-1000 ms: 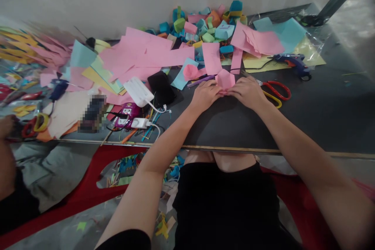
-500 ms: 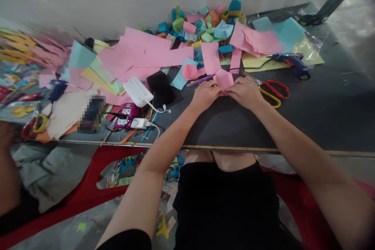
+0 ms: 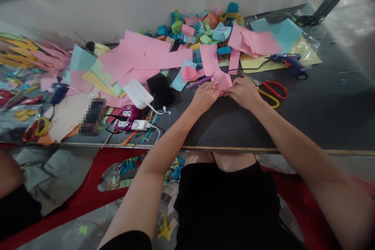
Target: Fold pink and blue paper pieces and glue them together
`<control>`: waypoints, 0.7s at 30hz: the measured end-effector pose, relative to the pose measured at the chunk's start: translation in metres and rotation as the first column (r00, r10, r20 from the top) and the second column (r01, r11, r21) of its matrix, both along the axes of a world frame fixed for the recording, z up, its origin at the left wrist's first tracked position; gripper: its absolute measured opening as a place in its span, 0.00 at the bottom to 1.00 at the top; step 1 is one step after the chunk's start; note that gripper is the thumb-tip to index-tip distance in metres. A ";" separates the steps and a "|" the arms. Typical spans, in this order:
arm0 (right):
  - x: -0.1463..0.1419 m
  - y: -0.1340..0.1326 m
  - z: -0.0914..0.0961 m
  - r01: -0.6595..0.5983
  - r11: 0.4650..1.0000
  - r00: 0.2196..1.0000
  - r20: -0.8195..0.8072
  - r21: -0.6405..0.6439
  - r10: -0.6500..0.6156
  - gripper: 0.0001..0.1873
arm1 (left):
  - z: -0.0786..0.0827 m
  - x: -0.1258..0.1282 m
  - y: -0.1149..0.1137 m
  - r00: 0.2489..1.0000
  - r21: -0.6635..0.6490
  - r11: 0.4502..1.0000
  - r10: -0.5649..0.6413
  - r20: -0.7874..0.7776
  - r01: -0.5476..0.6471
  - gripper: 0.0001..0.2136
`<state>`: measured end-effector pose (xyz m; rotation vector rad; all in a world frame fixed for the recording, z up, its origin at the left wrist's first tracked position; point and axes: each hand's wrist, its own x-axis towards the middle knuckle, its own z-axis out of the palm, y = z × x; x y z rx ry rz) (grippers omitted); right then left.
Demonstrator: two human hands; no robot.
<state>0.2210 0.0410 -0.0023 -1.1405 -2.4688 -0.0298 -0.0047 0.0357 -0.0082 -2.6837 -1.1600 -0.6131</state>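
Observation:
A small piece of pink paper [image 3: 222,80], partly folded, is held between my two hands just above the dark table [image 3: 234,125]. My left hand [image 3: 206,94] pinches its left edge, and my right hand [image 3: 244,92] grips the right edge. The fingers hide the paper's lower side. Close to my left hand lie a purple stick-like piece [image 3: 200,82] and a rolled pink paper piece [image 3: 189,73]. Scissors with red and yellow handles [image 3: 273,90] rest by my right hand. Pink paper strips [image 3: 209,59] lie just beyond the paper.
Folded coloured paper pieces [image 3: 205,27] are heaped along the wall. A blue glue gun [image 3: 288,62] lies at the right. Pink sheets [image 3: 134,52], a white power bank [image 3: 137,93], a black case [image 3: 160,90] and a purple power socket [image 3: 127,117] cover the left. Another person's arm [image 3: 10,172] shows at far left.
Both hands have kept their hold on the pink paper, with the fingers shifting slightly along its lower edge. The other person's arm at far left has moved lower.

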 end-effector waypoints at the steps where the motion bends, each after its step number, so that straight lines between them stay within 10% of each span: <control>1: 0.000 0.000 0.001 -0.005 1.000 1.000 0.011 0.000 0.005 0.19 | 0.000 0.000 0.000 1.000 -0.002 1.000 -0.005 -0.009 0.005 0.12; 21: 0.008 0.005 0.008 -0.019 0.997 0.998 -0.058 -0.068 0.015 0.17 | 0.002 -0.001 -0.001 0.996 -0.039 0.999 -0.002 0.087 0.005 0.11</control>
